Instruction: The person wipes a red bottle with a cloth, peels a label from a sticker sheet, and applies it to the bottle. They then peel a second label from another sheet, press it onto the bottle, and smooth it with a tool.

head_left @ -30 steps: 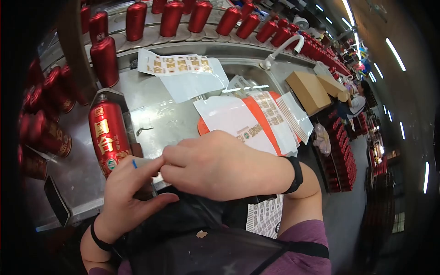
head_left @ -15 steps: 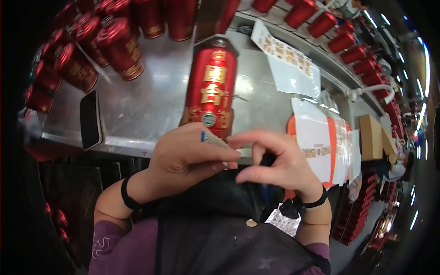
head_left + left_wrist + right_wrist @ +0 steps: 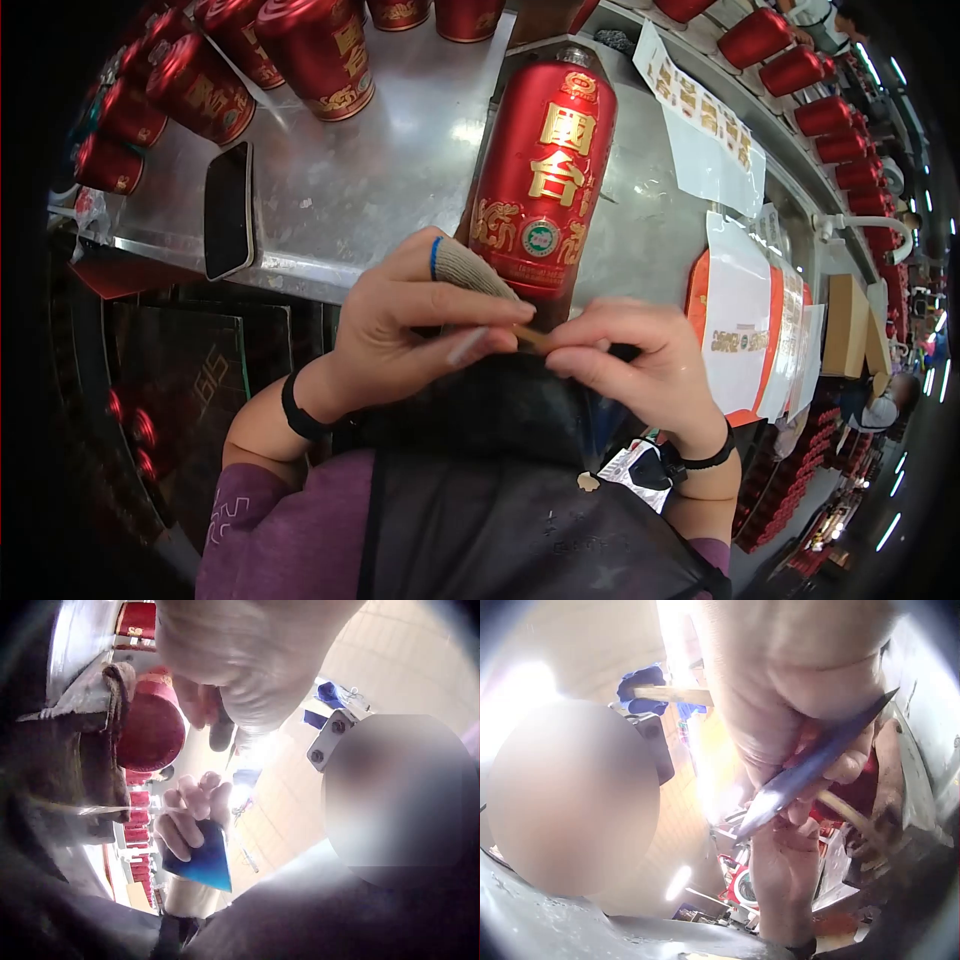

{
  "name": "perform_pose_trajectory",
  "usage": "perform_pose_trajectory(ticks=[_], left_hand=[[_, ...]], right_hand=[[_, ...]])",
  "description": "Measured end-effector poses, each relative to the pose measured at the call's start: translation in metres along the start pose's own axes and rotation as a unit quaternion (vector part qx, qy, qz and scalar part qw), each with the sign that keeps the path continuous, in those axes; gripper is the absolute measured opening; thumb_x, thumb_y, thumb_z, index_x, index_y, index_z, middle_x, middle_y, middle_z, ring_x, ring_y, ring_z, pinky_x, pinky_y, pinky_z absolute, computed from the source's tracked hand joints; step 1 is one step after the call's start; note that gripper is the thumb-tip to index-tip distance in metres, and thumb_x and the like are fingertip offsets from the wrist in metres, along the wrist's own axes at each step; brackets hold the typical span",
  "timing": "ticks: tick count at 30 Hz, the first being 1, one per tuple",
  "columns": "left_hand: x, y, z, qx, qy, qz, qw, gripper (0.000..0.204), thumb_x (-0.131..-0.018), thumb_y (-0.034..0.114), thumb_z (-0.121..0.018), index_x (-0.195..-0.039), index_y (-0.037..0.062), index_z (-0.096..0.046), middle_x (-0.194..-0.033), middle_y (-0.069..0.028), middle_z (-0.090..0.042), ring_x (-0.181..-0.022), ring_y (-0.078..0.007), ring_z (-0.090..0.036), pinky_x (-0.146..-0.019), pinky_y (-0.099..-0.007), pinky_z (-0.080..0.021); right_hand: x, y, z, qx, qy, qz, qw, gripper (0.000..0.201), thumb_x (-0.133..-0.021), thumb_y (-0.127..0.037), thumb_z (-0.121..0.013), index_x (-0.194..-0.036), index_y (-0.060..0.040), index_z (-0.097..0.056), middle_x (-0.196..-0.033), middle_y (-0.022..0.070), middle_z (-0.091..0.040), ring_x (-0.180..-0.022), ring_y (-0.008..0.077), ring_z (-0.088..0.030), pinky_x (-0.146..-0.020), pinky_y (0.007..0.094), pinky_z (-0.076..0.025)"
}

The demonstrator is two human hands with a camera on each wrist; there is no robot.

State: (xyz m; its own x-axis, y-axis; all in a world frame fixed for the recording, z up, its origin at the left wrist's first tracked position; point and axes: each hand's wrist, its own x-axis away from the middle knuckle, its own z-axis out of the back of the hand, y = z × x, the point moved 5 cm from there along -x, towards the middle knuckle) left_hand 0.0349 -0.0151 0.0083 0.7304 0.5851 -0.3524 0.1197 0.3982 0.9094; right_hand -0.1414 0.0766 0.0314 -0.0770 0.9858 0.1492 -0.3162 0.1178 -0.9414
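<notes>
A red bottle [image 3: 550, 180] with gold characters and a green round seal lies in a holder on the metal bench, just beyond my hands. My left hand [image 3: 400, 310] has a grey knitted cover [image 3: 468, 270] with a blue edge on one finger. Its thumb and fingertips pinch one end of a small brown strip [image 3: 534, 340]. At the strip's other end are the thumb and forefinger of my right hand [image 3: 645, 365]. In the left wrist view, the right hand's curled fingers also hold a blue, pointed, blade-like piece [image 3: 204, 859], which crosses the palm in the right wrist view.
A phone [image 3: 229, 210] lies at the bench's left edge, with several red bottles [image 3: 315, 55] standing behind. Sheets of gold labels [image 3: 705, 110] lie right of the bottle; more sheets lie on an orange board [image 3: 697, 285]. Beyond are a white tap [image 3: 870, 225] and a cardboard box [image 3: 845, 325].
The head view has turned, so the bottle shows farther right. My right hand drew away from the left; its fingertips now meet the left's at the brown strip.
</notes>
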Motion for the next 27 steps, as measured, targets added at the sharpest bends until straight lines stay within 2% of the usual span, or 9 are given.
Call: perform_pose_trajectory(ticks=[2,4,6,9,11,16,19,21,27], left_hand=[[0.004,-0.004,0.000,-0.008,0.007,0.001,1.000,0.018,-0.084,0.010,-0.076,-0.101,0.0033,-0.074,-0.095,-0.0083,-0.069,-0.088,-0.0196,-0.060,-0.077,-0.0297,-0.046],[0.008,-0.013,0.002,-0.018,0.078,0.045,0.996,0.020,-0.083,0.011,-0.076,-0.103,0.0087,-0.076,-0.092,-0.0039,-0.070,-0.087,-0.0192,-0.061,-0.080,-0.0306,-0.046],[0.012,-0.020,0.001,-0.012,0.088,0.080,0.993,0.018,-0.083,0.009,-0.076,-0.101,0.0071,-0.076,-0.097,-0.0056,-0.068,-0.090,-0.0193,-0.062,-0.081,-0.0307,-0.047],[0.015,-0.029,0.003,0.043,0.172,0.113,0.978,0.012,-0.082,0.007,-0.078,-0.093,0.0052,-0.073,-0.104,-0.0067,-0.062,-0.093,-0.0176,-0.059,-0.084,-0.0296,-0.045],[0.015,-0.034,0.005,0.026,0.170,0.106,0.979,0.012,-0.081,0.008,-0.078,-0.092,0.0054,-0.073,-0.104,-0.0063,-0.062,-0.096,-0.0169,-0.057,-0.086,-0.0291,-0.044],[0.016,-0.041,0.003,0.024,0.139,0.107,0.984,0.012,-0.081,0.009,-0.079,-0.091,0.0061,-0.072,-0.105,-0.0056,-0.060,-0.106,-0.0153,-0.050,-0.091,-0.0280,-0.040],[0.019,-0.042,0.003,0.054,0.135,0.137,0.980,0.010,-0.083,0.010,-0.077,-0.091,0.0064,-0.072,-0.111,-0.0069,-0.058,-0.107,-0.0151,-0.050,-0.093,-0.0279,-0.039],[0.023,-0.045,0.003,0.063,0.119,0.166,0.977,0.007,-0.087,0.005,-0.070,-0.094,0.0048,-0.069,-0.132,-0.0109,-0.052,-0.123,-0.0195,-0.046,-0.109,-0.0344,-0.030],[0.022,-0.044,0.004,0.052,0.122,0.154,0.979,0.007,-0.087,0.004,-0.070,-0.094,0.0050,-0.069,-0.131,-0.0105,-0.052,-0.123,-0.0191,-0.046,-0.109,-0.0339,-0.029]], right_hand=[[-0.001,0.001,0.003,-0.010,0.020,-0.020,1.000,0.010,-0.086,-0.008,-0.073,-0.093,-0.0016,-0.073,-0.076,0.0044,-0.067,-0.060,0.0082,-0.057,-0.057,0.0241,-0.043],[-0.002,0.005,0.004,-0.018,0.042,-0.039,0.998,0.010,-0.086,-0.009,-0.074,-0.093,-0.0011,-0.073,-0.076,0.0043,-0.067,-0.060,0.0074,-0.057,-0.057,0.0236,-0.043],[-0.005,0.012,0.006,-0.018,0.076,-0.062,0.995,0.011,-0.086,-0.009,-0.074,-0.091,0.0000,-0.073,-0.076,0.0042,-0.067,-0.061,0.0062,-0.056,-0.057,0.0230,-0.042],[-0.007,0.015,0.005,-0.010,0.081,-0.075,0.994,0.011,-0.085,-0.011,-0.075,-0.088,0.0000,-0.073,-0.076,0.0031,-0.066,-0.061,0.0055,-0.053,-0.057,0.0222,-0.041],[-0.006,0.022,0.005,-0.025,0.088,-0.099,0.991,0.012,-0.085,-0.011,-0.076,-0.087,-0.0003,-0.073,-0.076,0.0023,-0.065,-0.060,0.0051,-0.052,-0.057,0.0218,-0.040],[-0.010,0.031,0.009,-0.027,0.105,-0.047,0.993,0.012,-0.083,-0.012,-0.078,-0.085,-0.0022,-0.072,-0.076,-0.0015,-0.057,-0.061,0.0037,-0.044,-0.057,0.0217,-0.033],[-0.010,0.030,0.007,-0.058,0.107,-0.058,0.991,0.011,-0.083,-0.011,-0.078,-0.083,-0.0025,-0.071,-0.077,-0.0020,-0.055,-0.061,0.0032,-0.043,-0.057,0.0216,-0.032],[-0.010,0.032,0.006,-0.055,0.108,-0.051,0.991,0.011,-0.083,-0.010,-0.078,-0.083,-0.0025,-0.071,-0.077,-0.0022,-0.054,-0.060,0.0029,-0.043,-0.057,0.0215,-0.032],[-0.011,0.034,0.004,-0.066,0.113,-0.067,0.989,0.010,-0.084,-0.009,-0.077,-0.083,-0.0020,-0.070,-0.077,-0.0032,-0.052,-0.061,0.0022,-0.043,-0.058,0.0212,-0.032]])
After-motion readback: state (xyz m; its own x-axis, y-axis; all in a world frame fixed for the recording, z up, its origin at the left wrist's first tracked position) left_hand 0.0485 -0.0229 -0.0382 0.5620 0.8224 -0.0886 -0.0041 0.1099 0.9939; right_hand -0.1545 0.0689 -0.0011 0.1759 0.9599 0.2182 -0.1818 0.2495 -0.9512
